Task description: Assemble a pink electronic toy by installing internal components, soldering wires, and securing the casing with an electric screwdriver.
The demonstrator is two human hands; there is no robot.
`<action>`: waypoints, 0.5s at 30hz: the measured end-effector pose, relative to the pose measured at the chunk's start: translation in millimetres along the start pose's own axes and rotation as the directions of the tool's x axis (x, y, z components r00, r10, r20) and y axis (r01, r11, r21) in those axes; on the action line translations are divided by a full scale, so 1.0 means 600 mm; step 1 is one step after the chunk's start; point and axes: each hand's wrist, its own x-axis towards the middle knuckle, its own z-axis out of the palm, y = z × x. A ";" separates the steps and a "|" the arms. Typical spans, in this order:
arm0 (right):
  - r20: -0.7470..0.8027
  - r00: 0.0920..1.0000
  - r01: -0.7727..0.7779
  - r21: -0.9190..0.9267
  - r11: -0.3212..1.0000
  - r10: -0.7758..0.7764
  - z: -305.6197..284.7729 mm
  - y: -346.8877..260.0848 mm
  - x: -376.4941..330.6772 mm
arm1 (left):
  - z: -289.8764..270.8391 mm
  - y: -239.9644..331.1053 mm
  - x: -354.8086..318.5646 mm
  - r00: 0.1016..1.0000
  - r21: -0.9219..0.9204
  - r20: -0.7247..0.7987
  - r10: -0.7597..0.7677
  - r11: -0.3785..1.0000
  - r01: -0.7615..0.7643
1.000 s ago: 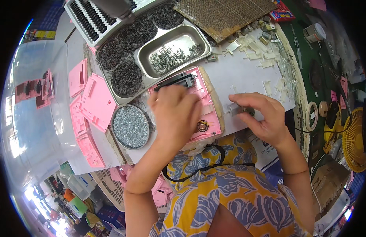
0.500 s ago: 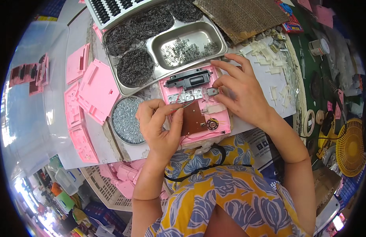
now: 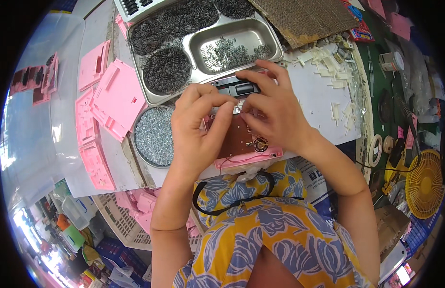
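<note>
Pink open casing (image 3: 241, 144) with brown board lay at frame centre, bench edge, steadied for fitting. Left hand (image 3: 198, 129) and right hand (image 3: 273, 113) each had grip pinched over its top; pinched part unseen. Spring tray (image 3: 232, 45) sat above within reach.

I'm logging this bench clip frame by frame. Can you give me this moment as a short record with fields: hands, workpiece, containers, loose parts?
left hand: left hand rests on the pink casing, fingertips pinched at its upper part
right hand: right hand also on the casing, fingers meeting the left ones
workpiece: open pink casing with a brown circuit board inside
containers: steel divided tray with springs; round dish of small metal parts
loose parts: pink shells at left; white plastic bits at right
</note>
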 end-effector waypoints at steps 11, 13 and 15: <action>-0.069 0.997 -0.018 0.015 1.000 0.019 -0.027 -0.006 -0.023 | 0.012 -0.015 -0.004 0.940 0.325 0.269 0.212 0.898 -0.296; -0.078 0.997 0.006 -0.047 0.999 -0.010 -0.029 -0.007 -0.023 | 0.003 -0.017 -0.022 0.943 0.368 0.183 0.278 0.870 -0.328; -0.092 0.995 0.032 -0.122 0.992 -0.044 -0.030 -0.010 -0.018 | -0.007 -0.014 -0.055 0.964 0.463 0.093 0.250 0.846 -0.264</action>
